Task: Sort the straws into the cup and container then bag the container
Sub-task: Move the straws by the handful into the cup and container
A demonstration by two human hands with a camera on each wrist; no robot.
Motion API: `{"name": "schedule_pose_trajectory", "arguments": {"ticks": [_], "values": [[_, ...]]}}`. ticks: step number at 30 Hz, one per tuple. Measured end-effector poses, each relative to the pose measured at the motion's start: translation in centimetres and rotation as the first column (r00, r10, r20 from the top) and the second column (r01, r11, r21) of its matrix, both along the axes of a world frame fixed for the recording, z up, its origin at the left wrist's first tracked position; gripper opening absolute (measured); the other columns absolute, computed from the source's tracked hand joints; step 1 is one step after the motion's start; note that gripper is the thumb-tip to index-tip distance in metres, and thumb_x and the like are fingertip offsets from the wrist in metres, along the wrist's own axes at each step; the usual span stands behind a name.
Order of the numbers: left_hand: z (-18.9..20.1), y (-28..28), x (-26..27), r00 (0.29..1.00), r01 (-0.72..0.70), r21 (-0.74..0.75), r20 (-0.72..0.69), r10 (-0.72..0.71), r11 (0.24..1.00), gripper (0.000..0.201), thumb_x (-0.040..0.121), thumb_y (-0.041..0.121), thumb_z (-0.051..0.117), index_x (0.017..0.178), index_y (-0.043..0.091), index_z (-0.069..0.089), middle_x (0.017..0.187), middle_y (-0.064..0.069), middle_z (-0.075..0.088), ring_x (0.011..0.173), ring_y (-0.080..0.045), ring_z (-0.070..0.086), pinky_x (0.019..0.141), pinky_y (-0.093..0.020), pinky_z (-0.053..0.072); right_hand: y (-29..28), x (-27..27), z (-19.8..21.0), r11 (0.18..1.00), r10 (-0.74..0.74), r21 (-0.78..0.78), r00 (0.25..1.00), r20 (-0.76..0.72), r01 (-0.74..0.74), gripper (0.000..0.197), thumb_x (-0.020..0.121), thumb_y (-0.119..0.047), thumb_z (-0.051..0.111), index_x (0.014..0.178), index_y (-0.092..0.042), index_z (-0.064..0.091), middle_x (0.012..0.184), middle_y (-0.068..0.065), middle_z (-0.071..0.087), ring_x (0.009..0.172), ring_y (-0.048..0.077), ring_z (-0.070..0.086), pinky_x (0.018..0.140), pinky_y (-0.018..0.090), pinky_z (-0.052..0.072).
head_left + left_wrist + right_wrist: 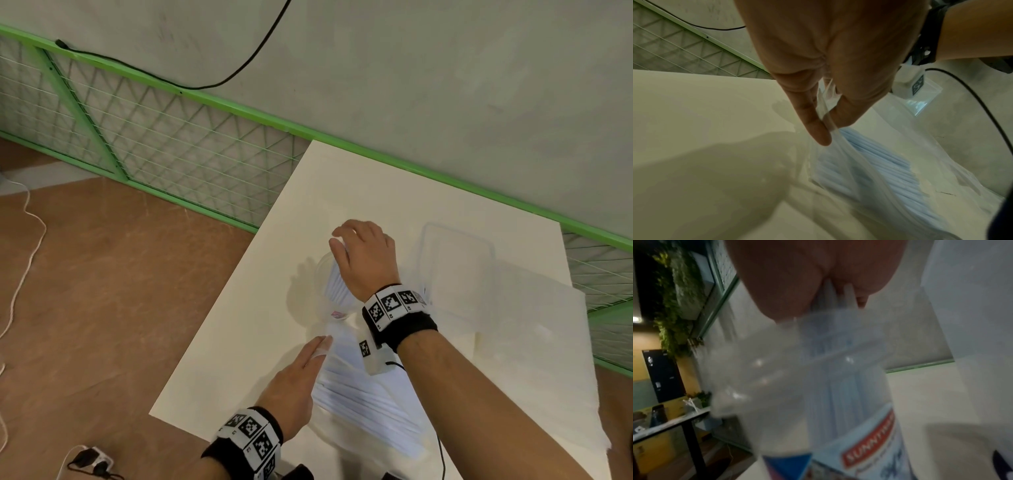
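The right hand [364, 258] arches over the clear cup [334, 291] on the white table [239, 342], fingertips pinching white straws [835, 293] standing in it. The left hand [294, 380] reaches forward, thumb and forefinger pinching the clear bag [859, 162] of straws beside the cup.

The person's left hand [294, 387] is reaching in from 7 o'clock, forearm banded at the wrist, its thumb and forefinger pinching a thin film between them. The right hand [364, 258] is extending from 4 o'clock toward 11 o'clock, back upward, wrist banded, its fingers curling downward around a few slim white tubes.
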State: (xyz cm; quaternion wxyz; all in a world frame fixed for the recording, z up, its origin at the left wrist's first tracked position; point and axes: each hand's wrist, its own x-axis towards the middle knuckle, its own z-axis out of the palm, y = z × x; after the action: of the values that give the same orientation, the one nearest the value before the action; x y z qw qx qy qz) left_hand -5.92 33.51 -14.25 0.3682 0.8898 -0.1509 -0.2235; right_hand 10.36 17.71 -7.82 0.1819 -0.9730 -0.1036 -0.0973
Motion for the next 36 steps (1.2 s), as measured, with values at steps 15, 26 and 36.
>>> {"name": "schedule_pose_trajectory", "arguments": {"ticks": [15, 26, 36], "values": [[-0.8, -1.3, 0.1, 0.995, 0.094, -0.061, -0.025, -0.096, 0.994, 0.101, 0.073, -0.018, 0.041, 0.153, 0.031, 0.002, 0.157, 0.022, -0.007, 0.146, 0.001, 0.007, 0.116, -0.018, 0.024, -4.7, -21.3, -4.8, 0.970, 0.156, -0.069, 0.818, -0.554, -0.232, 0.030, 0.084, -0.018, 0.045, 0.111, -0.023, 0.059, 0.107, -0.001, 0.061, 0.093, 0.026, 0.058, 0.073, 0.039, 0.048], [-2.6, -3.4, -0.7, 0.978, 0.173, -0.022, -0.110, -0.175, 0.985, 0.102, 0.072, -0.010, 0.047, 0.152, 0.034, -0.001, 0.153, 0.029, -0.011, 0.136, 0.001, 0.019, 0.109, -0.023, 0.037, -13.2, -26.9, -10.0, 0.951, -0.148, -0.308, 0.884, -0.443, 0.005, 0.054, 0.049, -0.043, 0.088, 0.096, -0.029, 0.066, 0.095, -0.006, 0.065, 0.077, 0.017, 0.064, 0.060, 0.029, 0.052], [-3.4, -5.3, 1.4, 0.979, 0.173, -0.026, -0.103, -0.174, 0.985, 0.106, 0.067, -0.004, 0.053, 0.153, 0.033, 0.002, 0.156, 0.024, -0.007, 0.138, -0.013, 0.031, 0.102, -0.034, 0.047, -12.6, -23.6, -9.3, 0.982, -0.118, -0.179, 0.926, -0.359, 0.055, 0.045, 0.061, -0.027, 0.076, 0.102, -0.026, 0.058, 0.099, -0.002, 0.059, 0.083, 0.021, 0.060, 0.068, 0.033, 0.048]]}}
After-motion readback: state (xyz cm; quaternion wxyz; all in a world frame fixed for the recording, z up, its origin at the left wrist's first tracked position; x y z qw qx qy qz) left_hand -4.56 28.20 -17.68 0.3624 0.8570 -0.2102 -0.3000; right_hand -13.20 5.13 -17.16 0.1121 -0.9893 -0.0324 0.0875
